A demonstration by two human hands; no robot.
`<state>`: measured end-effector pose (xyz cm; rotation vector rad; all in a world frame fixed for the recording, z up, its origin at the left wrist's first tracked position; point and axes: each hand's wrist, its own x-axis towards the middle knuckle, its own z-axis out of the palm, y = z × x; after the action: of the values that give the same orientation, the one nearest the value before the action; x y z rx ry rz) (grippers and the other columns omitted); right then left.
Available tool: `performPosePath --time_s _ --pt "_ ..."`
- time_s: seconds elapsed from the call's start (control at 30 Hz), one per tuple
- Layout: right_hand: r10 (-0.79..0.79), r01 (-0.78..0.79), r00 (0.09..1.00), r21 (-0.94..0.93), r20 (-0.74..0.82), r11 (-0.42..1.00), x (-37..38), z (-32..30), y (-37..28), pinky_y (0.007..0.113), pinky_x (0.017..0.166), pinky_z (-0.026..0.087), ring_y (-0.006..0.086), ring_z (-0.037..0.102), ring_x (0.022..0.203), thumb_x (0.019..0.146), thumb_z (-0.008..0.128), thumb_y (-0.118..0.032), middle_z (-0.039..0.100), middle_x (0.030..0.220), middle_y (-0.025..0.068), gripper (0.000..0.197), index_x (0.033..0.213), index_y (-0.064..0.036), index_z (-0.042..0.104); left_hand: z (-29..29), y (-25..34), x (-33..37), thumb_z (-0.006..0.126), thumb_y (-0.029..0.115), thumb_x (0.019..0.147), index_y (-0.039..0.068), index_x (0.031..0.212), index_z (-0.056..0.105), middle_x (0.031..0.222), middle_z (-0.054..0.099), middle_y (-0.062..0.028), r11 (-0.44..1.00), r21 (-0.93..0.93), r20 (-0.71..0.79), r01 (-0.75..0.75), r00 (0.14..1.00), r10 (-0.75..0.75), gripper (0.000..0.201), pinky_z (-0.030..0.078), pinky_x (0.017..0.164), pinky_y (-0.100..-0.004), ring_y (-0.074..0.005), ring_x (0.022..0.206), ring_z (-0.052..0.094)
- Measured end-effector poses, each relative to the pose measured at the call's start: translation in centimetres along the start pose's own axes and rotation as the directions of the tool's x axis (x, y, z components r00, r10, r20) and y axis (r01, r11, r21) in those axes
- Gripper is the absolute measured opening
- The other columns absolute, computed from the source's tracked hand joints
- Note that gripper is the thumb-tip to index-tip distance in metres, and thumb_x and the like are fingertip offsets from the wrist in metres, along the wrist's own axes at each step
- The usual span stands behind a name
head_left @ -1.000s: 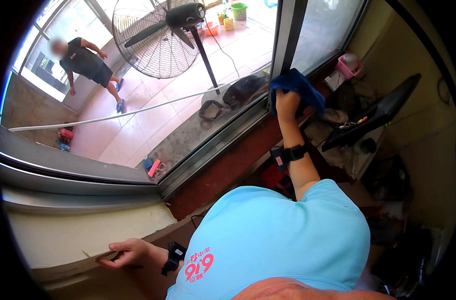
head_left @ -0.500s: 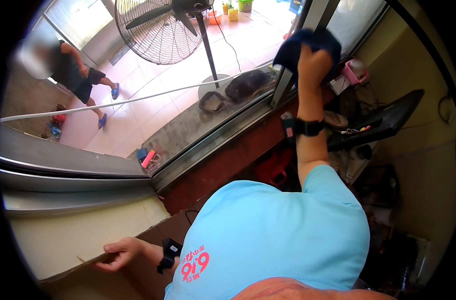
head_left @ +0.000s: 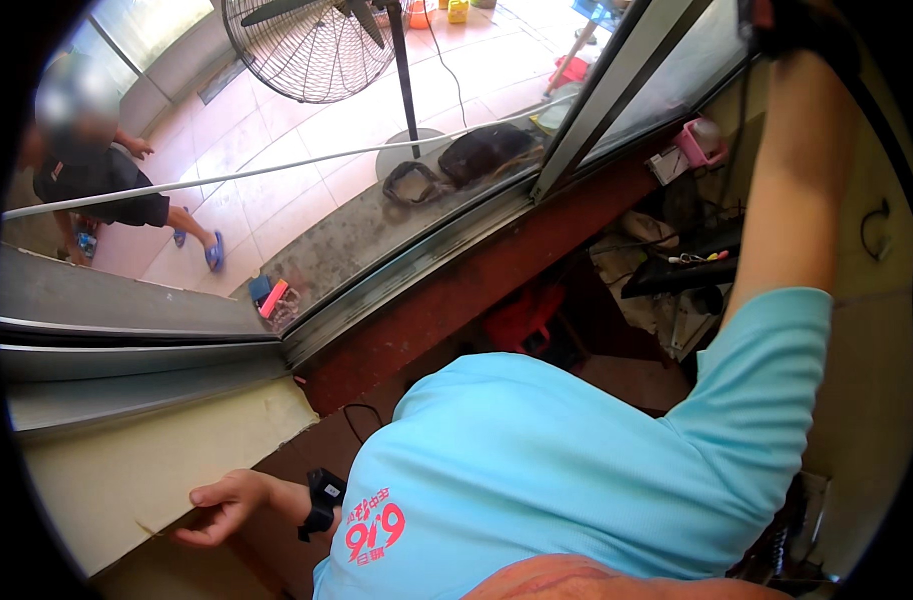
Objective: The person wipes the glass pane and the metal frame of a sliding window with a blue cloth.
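Observation:
My left hand (head_left: 220, 508) is at the edge of a cream ledge (head_left: 167, 465) at the lower left. Its thumb and fingers are apart and slightly bent, with nothing seen between them. A black band (head_left: 322, 503) goes round that wrist. My right arm (head_left: 799, 190) reaches up at the far right beside the sliding window frame (head_left: 622, 95). Another dark band (head_left: 792, 28) shows at its wrist, but the hand lies beyond the upper edge of the picture. The dark blue cloth it held earlier is out of sight.
Past the window track (head_left: 417, 255) stand a black pedestal fan (head_left: 312, 50) and a person in dark clothes (head_left: 102, 175). A white pole (head_left: 307, 163) crosses the opening. A pink basket (head_left: 702, 143) and clutter fill the right corner; a red stool (head_left: 525, 325) is below the window.
My right arm has swung up and right from the window frame, taking its hand and the dark blue cloth out of view. My left hand stays at the ledge. The person outside has bent over.

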<state>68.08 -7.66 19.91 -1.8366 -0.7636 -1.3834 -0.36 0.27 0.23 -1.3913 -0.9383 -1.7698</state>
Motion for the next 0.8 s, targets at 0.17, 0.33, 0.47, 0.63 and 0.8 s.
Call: performPosePath --time_s 0.17,0.33,0.47,0.63,0.8 --pt "-0.001 0.001 1.0 0.028 0.023 1.0 -0.3 0.2 0.3 0.048 0.076 0.047 0.0417 0.061 0.084 0.08 0.065 -0.03 0.062 0.085 0.0266 0.038 0.087 0.0069 0.059 -0.3 -1.0 -0.4 0.053 0.02 0.096 -0.005 0.131 0.029 0.13 0.039 -0.0207 0.998 0.055 0.051 -0.019 0.999 0.017 0.05 0.039 0.099 -0.042 -0.0298 0.117 0.046" --pt "-0.008 0.006 0.999 0.064 0.033 0.998 -0.9 1.0 0.1 0.048 0.078 0.046 0.0416 0.061 0.086 0.083 0.062 -0.028 0.062 0.088 0.0272 0.037 0.089 0.0085 0.059 -0.4 -1.0 -0.6 0.053 0.023 0.095 -0.006 0.129 0.029 0.129 0.041 -0.0218 0.996 0.088 0.023 -0.007 1.0 0.005 0.051 0.039 0.098 -0.0416 -0.0291 0.115 0.047" --pt "-0.009 0.005 0.999 0.091 0.045 0.996 -2.2 1.4 0.2 0.047 0.079 0.046 0.0415 0.061 0.087 0.085 0.06 -0.026 0.063 0.089 0.0277 0.037 0.091 0.0097 0.059 0.0 -0.6 -0.6 0.055 0.027 0.094 -0.006 0.125 0.033 0.122 0.04 -0.0197 0.999 -0.017 0.009 0.029 1.0 -0.029 0.051 0.038 0.097 -0.0406 -0.0269 0.11 0.045" --pt "0.003 -0.012 0.998 0.161 0.057 0.987 -5.1 1.8 0.1 0.047 0.081 0.046 0.0414 0.061 0.089 0.087 0.057 -0.024 0.063 0.092 0.0283 0.036 0.094 0.0113 0.058 -0.1 -1.2 -0.4 0.054 0.027 0.095 -0.007 0.126 0.029 0.123 0.045 -0.0225 0.999 0.029 0.031 -0.038 0.999 0.037 0.052 0.042 0.095 -0.0409 -0.0277 0.109 0.05" --pt "0.037 -0.053 0.997 0.288 0.064 0.956 -11.8 1.3 0.2 0.046 0.083 0.046 0.0413 0.061 0.091 0.09 0.054 -0.021 0.063 0.094 0.0289 0.035 0.096 0.0129 0.058 0.3 -1.1 -0.3 0.053 0.031 0.095 -0.006 0.121 0.032 0.114 0.045 -0.0187 0.999 0.006 0.029 -0.049 0.998 0.049 0.05 0.043 0.089 -0.0382 -0.0238 0.1 0.049"
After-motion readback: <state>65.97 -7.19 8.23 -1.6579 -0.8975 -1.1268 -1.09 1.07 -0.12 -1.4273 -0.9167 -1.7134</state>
